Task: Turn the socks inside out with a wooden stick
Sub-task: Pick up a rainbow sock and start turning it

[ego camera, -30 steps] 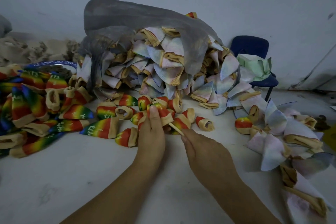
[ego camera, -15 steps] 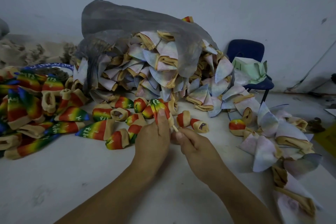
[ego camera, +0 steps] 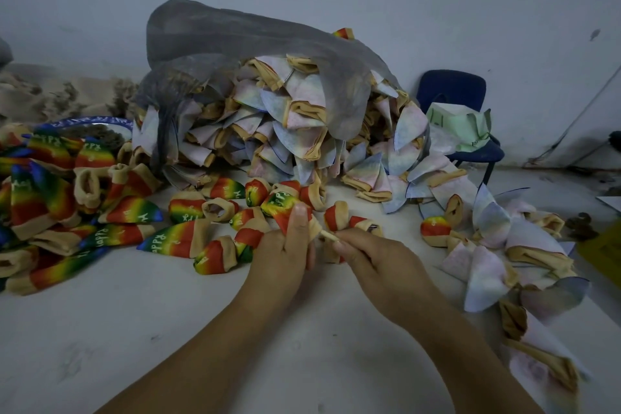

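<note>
My left hand point(ego camera: 285, 255) has its grip clamped on the rainbow-striped cone-shaped sock point(ego camera: 284, 208), thumb pressed flat over the red band just above the tan cuff. My right hand point(ego camera: 379, 262) has its grip pinched together on the thin pale wooden stick point(ego camera: 328, 236). The far end of the stick goes in at the cuff.

A second ago the two hands are apart and a longer run of stick lies bare between them. Now they nearly touch and only a short stub shows, so the stick is deeper inside the sock. The green lettered end also stands out beyond my thumb, where red showed before. I judge the tip is being pushed fully out and this sock is close to done. The likely next move is drawing the stick back out.

More rainbow socks point(ego camera: 174, 239) lie just beside my left hand, running to a heap at far left. Behind them, the pile of pale pastel socks point(ego camera: 285, 131) waits to be turned. It spills from a grey translucent bag point(ego camera: 242, 40) and trails down my right side. All of it lies on a white surface point(ego camera: 168, 329); I cannot tell whether that is a desk or the floor.
</note>
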The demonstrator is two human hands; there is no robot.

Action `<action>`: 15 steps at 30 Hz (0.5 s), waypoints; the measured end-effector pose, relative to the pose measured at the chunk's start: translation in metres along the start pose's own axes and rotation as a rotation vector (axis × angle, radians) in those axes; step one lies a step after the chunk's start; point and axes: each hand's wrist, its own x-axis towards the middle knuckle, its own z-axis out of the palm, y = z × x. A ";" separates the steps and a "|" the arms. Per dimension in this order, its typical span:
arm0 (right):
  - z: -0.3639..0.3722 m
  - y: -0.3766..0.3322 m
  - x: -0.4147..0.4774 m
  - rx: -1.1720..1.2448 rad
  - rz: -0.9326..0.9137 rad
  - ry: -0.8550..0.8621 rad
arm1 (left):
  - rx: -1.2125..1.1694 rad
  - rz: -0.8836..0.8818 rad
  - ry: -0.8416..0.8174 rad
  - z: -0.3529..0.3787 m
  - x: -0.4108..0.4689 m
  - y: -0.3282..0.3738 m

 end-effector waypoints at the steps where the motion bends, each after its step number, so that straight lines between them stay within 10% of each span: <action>1: 0.002 -0.002 0.000 0.054 0.014 0.012 | -0.004 -0.002 -0.016 0.002 -0.001 0.002; 15: 0.026 -0.012 0.000 0.232 0.136 0.104 | 0.109 0.024 0.114 0.008 -0.004 0.003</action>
